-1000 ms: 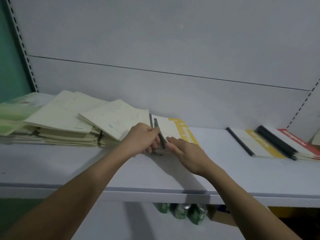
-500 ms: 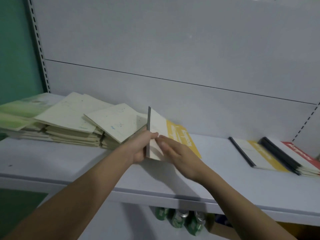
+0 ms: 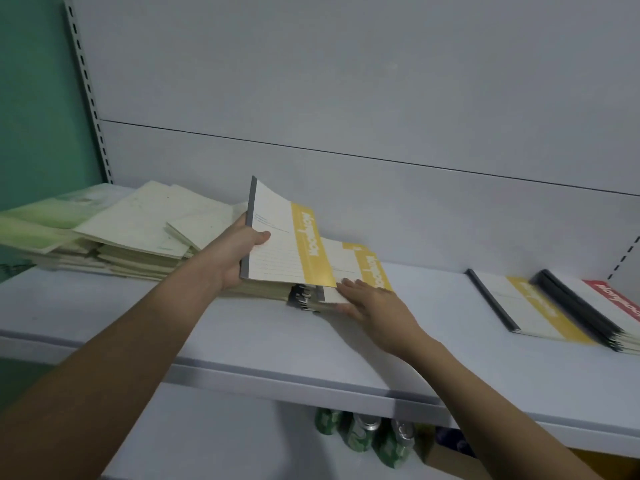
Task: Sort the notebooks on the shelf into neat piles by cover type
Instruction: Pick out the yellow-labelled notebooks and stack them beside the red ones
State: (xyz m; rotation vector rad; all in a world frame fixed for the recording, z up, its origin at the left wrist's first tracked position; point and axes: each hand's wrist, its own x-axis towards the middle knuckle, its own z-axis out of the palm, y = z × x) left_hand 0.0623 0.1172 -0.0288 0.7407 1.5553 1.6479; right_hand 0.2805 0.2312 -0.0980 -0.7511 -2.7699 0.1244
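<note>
My left hand (image 3: 239, 252) grips a white notebook with a yellow band and grey spine (image 3: 282, 244), lifted and tilted above the shelf (image 3: 242, 341). Under it lies a second yellow-band notebook (image 3: 360, 268) on a small stack. My right hand (image 3: 372, 301) rests flat on that stack's near corner, fingers straight. At the left spreads a messy heap of pale cream notebooks (image 3: 138, 233) and green-cover notebooks (image 3: 45, 220). At the right lie a single yellow-band notebook (image 3: 533, 308) and a pile with a red band on top (image 3: 602, 308).
The grey back panel (image 3: 346, 98) rises behind the shelf. A perforated upright (image 3: 88, 88) stands at the left against a green wall. Below the shelf edge stand green cans (image 3: 360, 434) and a cardboard box (image 3: 450, 459).
My left hand has lifted the yellow-band notebook higher and turned its cover into view. My right hand has let go of it and dropped flat onto the stack beneath.
</note>
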